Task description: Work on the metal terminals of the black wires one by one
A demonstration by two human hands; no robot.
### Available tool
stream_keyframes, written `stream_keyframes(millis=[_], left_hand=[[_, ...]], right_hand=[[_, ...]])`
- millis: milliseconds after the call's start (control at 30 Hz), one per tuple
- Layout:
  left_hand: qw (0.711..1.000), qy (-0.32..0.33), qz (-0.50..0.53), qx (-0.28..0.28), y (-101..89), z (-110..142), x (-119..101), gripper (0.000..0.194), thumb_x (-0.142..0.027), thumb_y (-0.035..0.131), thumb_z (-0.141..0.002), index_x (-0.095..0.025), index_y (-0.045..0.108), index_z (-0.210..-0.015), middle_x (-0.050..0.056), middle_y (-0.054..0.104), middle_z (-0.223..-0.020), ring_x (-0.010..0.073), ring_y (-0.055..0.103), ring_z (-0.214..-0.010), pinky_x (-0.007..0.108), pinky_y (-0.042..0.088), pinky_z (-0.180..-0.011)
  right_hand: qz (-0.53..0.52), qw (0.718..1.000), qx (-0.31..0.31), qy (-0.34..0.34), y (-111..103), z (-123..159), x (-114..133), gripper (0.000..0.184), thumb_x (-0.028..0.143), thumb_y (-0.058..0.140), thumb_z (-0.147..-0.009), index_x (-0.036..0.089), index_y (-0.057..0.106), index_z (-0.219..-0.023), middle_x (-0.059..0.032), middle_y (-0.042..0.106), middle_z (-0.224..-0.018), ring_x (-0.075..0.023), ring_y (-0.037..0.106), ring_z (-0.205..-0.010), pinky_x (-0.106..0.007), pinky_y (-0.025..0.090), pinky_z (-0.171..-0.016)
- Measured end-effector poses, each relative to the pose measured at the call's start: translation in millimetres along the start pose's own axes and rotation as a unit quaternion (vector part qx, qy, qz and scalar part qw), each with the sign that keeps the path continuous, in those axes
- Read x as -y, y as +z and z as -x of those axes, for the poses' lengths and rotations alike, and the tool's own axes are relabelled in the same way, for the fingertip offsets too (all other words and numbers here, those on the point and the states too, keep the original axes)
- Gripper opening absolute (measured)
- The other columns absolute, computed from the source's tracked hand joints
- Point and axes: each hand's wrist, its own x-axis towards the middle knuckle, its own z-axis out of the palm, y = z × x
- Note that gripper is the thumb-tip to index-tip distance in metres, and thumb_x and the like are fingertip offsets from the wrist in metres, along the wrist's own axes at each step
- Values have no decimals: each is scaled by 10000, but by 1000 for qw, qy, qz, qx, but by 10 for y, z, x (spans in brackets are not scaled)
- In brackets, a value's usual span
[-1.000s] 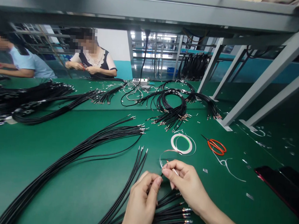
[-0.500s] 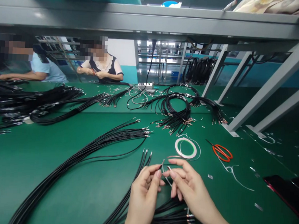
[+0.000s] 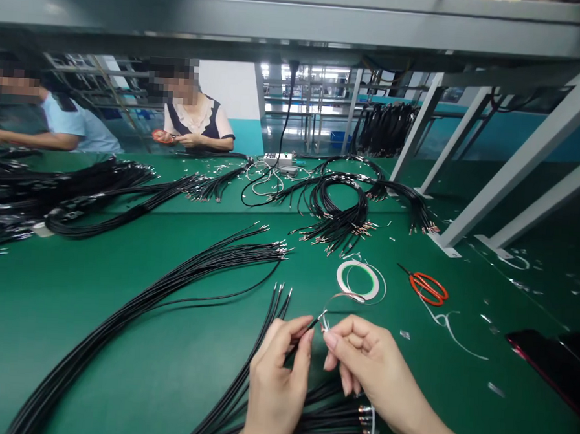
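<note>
My left hand (image 3: 279, 372) is closed, pinching a black cable (image 3: 316, 321) near its bare, stripped tip. Close by on the right, my right hand (image 3: 363, 353) holds a thin pale strip (image 3: 326, 321) between thumb and forefinger, beside the cable tip. From there a narrow coppery strip (image 3: 337, 298) arcs up and to the right. Beyond the hands lies a white ring-shaped roll with a green inner edge (image 3: 339, 287). Under and below my hands spreads a bundle of black cables (image 3: 327, 426) with metal ends.
Orange-handled scissors (image 3: 429, 289) lie right of the roll, by a curled white strip (image 3: 458, 339). A cable bundle (image 3: 134, 299) sweeps across the left; a coiled bundle (image 3: 342, 203) lies behind. Metal legs (image 3: 506, 170) stand at right. Two people (image 3: 198, 118) work across the green table.
My right hand has closed its fingertips on the pale strip near the cable tip. More of the coppery strip now shows arcing above. The view has tilted down slightly.
</note>
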Motion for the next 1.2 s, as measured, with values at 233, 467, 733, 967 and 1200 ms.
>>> stream_keyframes(millis=[233,467,733,967,1200], left_hand=[[999,30,-26,-10,15,19,12,249,-147,596,-874,-215,646,-1109,31,678,-893,168,675,-782,260,561,-691],[998,61,-31,-15,25,32,21,281,-90,595,-869,-220,616,-1117,23,681,-914,156,663,-790,257,548,-720],[996,76,-35,-15,19,42,25,288,-66,598,-867,-223,613,-1109,20,669,-901,156,650,-796,258,540,-722],[990,138,-27,-29,31,26,31,304,-6,598,-856,-180,633,-1102,20,644,-859,117,616,-743,211,518,-689],[987,157,-36,-16,28,41,47,367,25,576,-859,-163,648,-1166,16,565,-799,102,575,-694,197,498,-653]], right_hand=[[-63,998,16,9,31,-15,-71,293,424,594,-904,153,593,-793,-24,700,-680,-60,509,-406,-181,396,-427],[-97,995,4,13,77,-16,-75,257,387,606,-913,148,604,-818,-26,706,-692,-74,563,-477,-196,427,-505],[-94,996,8,2,73,-10,-107,233,372,604,-918,154,611,-837,-40,723,-720,-99,608,-522,-225,462,-553],[-93,996,0,-3,80,-10,-83,237,372,611,-915,154,609,-822,-40,725,-727,-97,608,-528,-222,460,-558],[-95,995,-1,-2,70,-22,-89,246,379,610,-912,152,608,-816,-40,723,-720,-98,609,-527,-220,455,-553]])
